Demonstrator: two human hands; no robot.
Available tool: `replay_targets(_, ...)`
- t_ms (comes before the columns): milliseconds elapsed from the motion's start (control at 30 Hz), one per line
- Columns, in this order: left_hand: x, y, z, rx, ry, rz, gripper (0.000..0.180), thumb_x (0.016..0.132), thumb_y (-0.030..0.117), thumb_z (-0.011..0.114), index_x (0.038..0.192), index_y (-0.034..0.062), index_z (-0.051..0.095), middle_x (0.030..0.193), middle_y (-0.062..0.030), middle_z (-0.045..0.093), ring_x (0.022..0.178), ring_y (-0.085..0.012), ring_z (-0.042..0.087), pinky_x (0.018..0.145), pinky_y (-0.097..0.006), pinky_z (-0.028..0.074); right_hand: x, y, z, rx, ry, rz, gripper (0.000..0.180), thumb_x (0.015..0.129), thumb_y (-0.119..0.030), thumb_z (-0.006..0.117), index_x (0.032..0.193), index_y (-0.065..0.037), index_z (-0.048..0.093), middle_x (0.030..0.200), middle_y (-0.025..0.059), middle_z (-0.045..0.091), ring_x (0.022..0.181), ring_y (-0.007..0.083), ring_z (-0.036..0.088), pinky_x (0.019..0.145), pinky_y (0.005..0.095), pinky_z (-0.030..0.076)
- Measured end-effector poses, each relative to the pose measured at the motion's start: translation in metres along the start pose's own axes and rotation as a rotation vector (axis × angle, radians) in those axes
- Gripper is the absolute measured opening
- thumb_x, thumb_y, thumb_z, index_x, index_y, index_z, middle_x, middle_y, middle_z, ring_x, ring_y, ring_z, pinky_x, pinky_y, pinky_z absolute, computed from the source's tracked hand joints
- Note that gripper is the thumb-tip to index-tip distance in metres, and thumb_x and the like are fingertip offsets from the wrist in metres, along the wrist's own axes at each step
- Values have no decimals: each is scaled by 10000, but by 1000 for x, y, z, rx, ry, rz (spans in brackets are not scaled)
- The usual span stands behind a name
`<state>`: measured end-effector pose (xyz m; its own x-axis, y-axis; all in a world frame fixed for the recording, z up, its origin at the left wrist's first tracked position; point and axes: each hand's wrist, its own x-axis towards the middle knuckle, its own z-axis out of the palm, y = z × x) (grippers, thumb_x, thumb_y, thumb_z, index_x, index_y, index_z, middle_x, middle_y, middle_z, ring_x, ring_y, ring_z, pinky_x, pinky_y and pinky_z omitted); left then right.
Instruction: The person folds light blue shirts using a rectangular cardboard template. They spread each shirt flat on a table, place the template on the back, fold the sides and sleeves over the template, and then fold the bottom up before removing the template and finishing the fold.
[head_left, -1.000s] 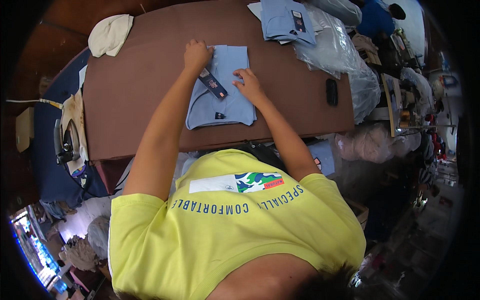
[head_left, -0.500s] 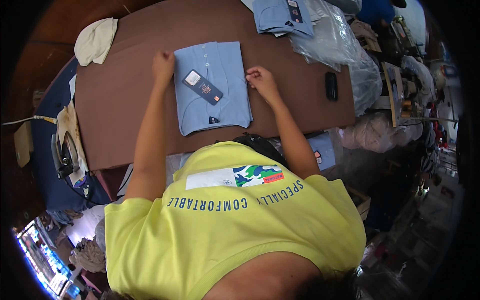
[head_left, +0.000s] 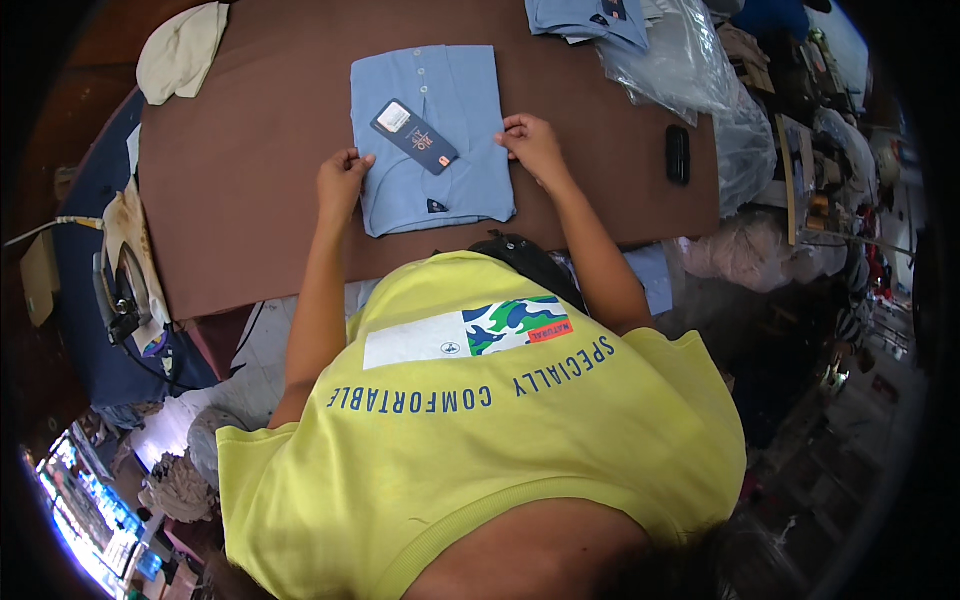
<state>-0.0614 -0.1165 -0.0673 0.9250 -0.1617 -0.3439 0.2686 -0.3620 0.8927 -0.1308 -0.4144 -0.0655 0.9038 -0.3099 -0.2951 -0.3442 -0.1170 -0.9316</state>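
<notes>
A folded light-blue shirt (head_left: 470, 100) lies on the brown-covered table in front of me, its row of buttons running up the middle. On top of it rests a dark hang tag (head_left: 432, 150) with a white sticker, set at a slant. A small dark label (head_left: 437, 206) shows near the shirt's close edge. My left hand (head_left: 342, 184) is closed at the shirt's left edge, thumb and fingertips gripping it. At the right edge, my right hand (head_left: 536, 150) pinches the cloth between thumb and fingers.
Another blue folded garment stack (head_left: 590, 22) sits at the far right beside clear plastic bags (head_left: 675, 65). A black case (head_left: 678, 155) lies on the table (head_left: 250, 200) at the right. At the left are a cream cloth (head_left: 182, 52) and an iron (head_left: 122, 300).
My left hand has come nearer to me along the shirt's left edge and closed there. My right hand has taken hold of the right edge. The view has shifted slightly.
</notes>
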Motion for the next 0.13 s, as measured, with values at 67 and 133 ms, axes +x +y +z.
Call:
replay_targets(67, -1, -3, 1, -63, 49, -3, 363, 766, 185, 699, 1035, -31, 585, 666, -21, 579, 522, -71, 481, 472, -221, 396, 0, 6, 3, -108, 2, -8, 275, 729, -89, 705, 968, -10, 596, 735, 47, 605, 580, 98, 550, 509, 219, 458)
replay_targets(133, -10, -6, 0, 18, 151, 143, 485, 745, 236, 725, 1129, 3, 544, 782, -36, 601, 638, -84, 519, 592, -223, 452, -6, 9, 2, -366, 158, -286, 338, 727, -168, 721, 1037, -115, 596, 767, 29, 619, 640, 169, 599, 577, 282, 487)
